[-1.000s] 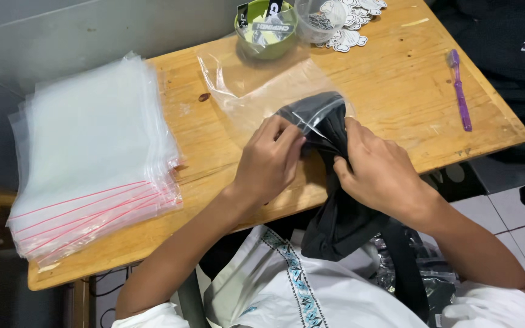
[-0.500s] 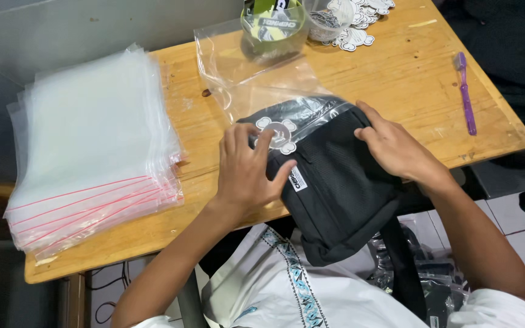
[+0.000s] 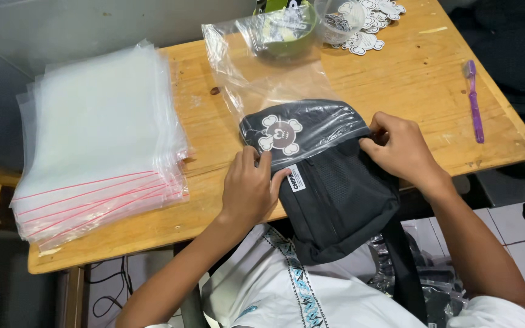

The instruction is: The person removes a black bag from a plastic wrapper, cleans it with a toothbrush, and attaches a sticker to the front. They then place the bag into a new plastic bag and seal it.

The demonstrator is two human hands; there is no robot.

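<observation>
At the near edge of the wooden worktop [image 3: 408, 79], a black fabric sling bag [image 3: 335, 194] lies with its top end inside a clear plastic zip bag [image 3: 262, 85]. The left hand [image 3: 251, 188] pinches the plastic's mouth at the bag's side; the right hand [image 3: 399, 149] grips the opposite edge (fingers curled under). A stack of clear red-striped zip bags [image 3: 98, 140] fills the left end.

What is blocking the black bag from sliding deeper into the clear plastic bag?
Nothing visible does. The black bag has its top end inside the clear plastic bag, which lies flat beyond it. The green bowl sits under or behind the clear bag's far end.
</observation>
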